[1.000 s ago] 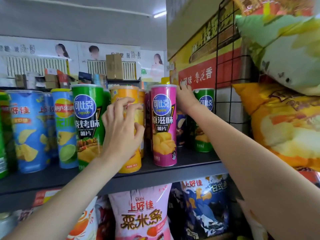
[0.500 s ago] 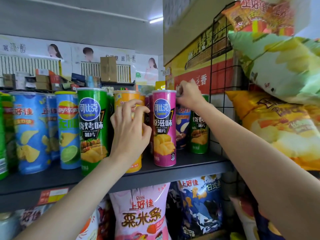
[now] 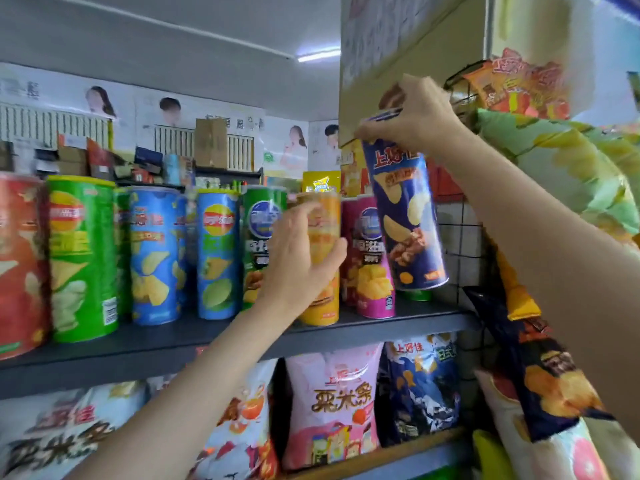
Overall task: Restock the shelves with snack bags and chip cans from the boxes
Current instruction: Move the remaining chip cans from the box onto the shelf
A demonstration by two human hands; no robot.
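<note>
My right hand [image 3: 412, 114] grips the lid end of a dark blue chip can [image 3: 407, 216] and holds it tilted in the air above the right end of the grey shelf [image 3: 145, 344]. My left hand [image 3: 299, 261] wraps its fingers round an orange chip can [image 3: 323, 237] that stands on the shelf. A magenta can [image 3: 369, 258] stands just right of the orange one, partly behind the lifted blue can. A green can [image 3: 258, 237] stands to the left of my left hand.
More upright cans fill the shelf to the left: light blue [image 3: 216, 251], blue [image 3: 154, 254], green [image 3: 81, 258], red [image 3: 19, 265]. Snack bags [image 3: 332, 407] fill the shelf below. A wire rack [image 3: 460, 237] with hanging chip bags [image 3: 554, 382] borders the right side.
My right hand has lifted the dark blue can up from the back of the shelf, and it now hangs tilted in front of the magenta can. My left hand stays on the orange can.
</note>
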